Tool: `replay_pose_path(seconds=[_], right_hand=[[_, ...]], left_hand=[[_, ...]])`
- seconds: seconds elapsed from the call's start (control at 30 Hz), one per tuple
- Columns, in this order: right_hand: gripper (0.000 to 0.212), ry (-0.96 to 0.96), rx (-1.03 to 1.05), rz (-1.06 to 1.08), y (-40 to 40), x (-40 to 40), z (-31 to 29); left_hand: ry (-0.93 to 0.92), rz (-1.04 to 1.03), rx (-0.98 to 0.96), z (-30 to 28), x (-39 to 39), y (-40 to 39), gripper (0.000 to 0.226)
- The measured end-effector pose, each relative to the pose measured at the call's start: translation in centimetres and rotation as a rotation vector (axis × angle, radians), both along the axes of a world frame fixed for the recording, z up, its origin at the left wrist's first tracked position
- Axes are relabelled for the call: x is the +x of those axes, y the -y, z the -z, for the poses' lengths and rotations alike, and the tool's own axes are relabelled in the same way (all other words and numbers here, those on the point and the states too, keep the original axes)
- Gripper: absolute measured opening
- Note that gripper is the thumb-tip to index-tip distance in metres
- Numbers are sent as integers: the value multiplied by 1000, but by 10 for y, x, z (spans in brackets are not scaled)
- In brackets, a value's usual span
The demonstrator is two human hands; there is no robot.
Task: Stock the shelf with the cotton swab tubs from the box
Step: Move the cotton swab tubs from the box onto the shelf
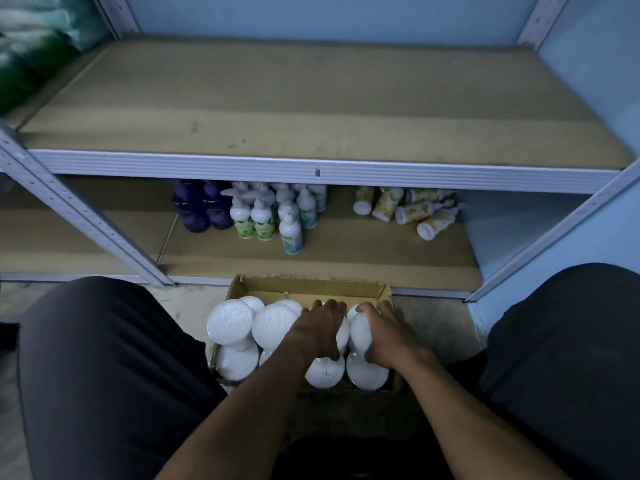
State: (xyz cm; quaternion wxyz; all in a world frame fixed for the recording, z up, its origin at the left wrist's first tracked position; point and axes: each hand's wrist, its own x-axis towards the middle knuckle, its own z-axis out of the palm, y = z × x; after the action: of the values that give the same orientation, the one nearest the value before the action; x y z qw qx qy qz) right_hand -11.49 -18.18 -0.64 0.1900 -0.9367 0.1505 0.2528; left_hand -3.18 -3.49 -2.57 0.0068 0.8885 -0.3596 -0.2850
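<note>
We had both hands down in the box (pixel 304 285): our left hand (pixel 320 332) curled around one tub (pixel 343 336), our right hand (pixel 384 336) gripping another tub (pixel 360 332) beside it.

Green packs (pixel 38 46) blurred and cut off at top left, bottle labels (pixel 263 230) unreadable, box (pixel 311 289) front hidden by forearms

You face a pale blue wall (pixel 329 15) across the top of the frame, grey slotted uprights (pixel 83 216) at both sides, dim light, and a mottled light floor (pixel 187 306) at lower centre.
</note>
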Motion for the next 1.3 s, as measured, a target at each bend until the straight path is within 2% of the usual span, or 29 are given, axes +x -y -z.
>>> replay_pose_path(seconds=[0.23,0.4,0.67,0.87,1.0,1.07,1.17,1.3], right_hand=[[89,-28,7,-14,11,12,-48],[89,8,-7,-32,22,16,-104],[92,92,30,-14,44,10,-191],[91,179,-28,14,56,9,-261],[87,231,-102,36,67,17,-311],[88,251,-128,51,74,22,-335],[83,281,-185,50,86,34,-362],[76,299,-217,68,104,55,-380]], left_hand=[[-22,24,-85,-51,23,1,90],[67,72,-149,-103,29,1,73],[148,133,-221,-186,27,17,66],[241,188,-242,-247,45,36,70],[303,210,-243,-300,58,53,51],[319,196,-255,-324,63,62,57],[403,230,-248,-358,74,78,85],[417,243,-228,-383,91,101,86]])
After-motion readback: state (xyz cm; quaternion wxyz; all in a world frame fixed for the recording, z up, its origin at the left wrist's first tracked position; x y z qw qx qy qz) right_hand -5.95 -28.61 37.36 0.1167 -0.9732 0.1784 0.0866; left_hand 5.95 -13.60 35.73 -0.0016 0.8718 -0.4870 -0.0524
